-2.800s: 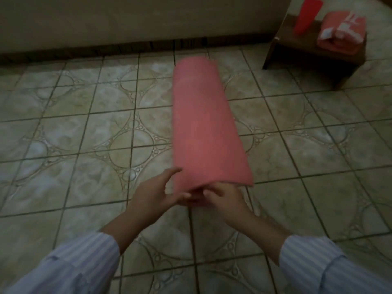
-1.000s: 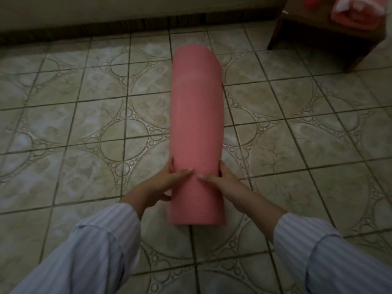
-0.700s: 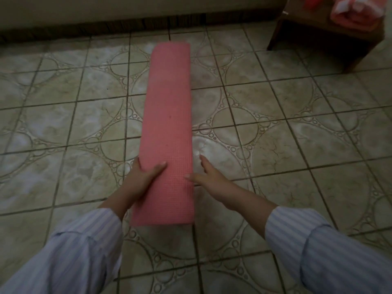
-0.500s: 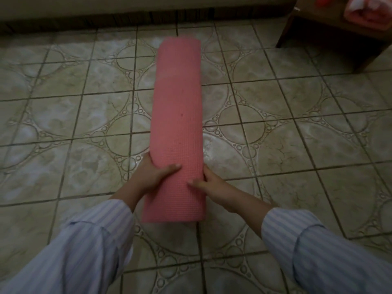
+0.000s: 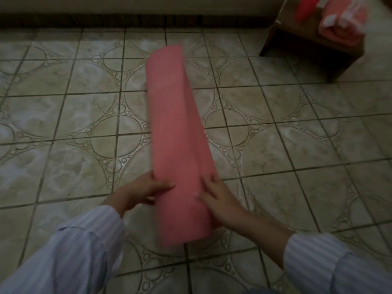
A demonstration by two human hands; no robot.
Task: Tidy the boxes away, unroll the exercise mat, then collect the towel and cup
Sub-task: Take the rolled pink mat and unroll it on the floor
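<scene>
While half a second ago the rolled exercise mat (image 5: 179, 145) lay almost straight ahead of the person, it now slants, its near end swung to the right and its far end pointing up and to the left; the near end is blurred, which suggests it is mid-motion. A long lengthwise crease or loose edge shows along its right side, where earlier the roll looked smooth and round; whether that is the free edge coming away cannot be told for certain. The left hand (image 5: 146, 188) is closed on the roll's left flank with the thumb lying over the top; the right hand (image 5: 214, 195) presses against the right flank with fingers spread, curling under the near end. Both hands hold the mat near its near end; whether the roll rests on the tiled floor (image 5: 84, 124) or is lifted slightly is unclear. Striped sleeves (image 5: 84, 251) cover both forearms.

In the upper right a dark low surface (image 5: 297, 39) carries the folded towel (image 5: 341, 24) and, beside it at the frame's top edge, the red cup (image 5: 307, 7); both sit well apart from the mat. No boxes are in view. Judging by this, the person is turning the roll to find its free edge, so unrolling has barely begun and the towel and cup are yet to be collected.
</scene>
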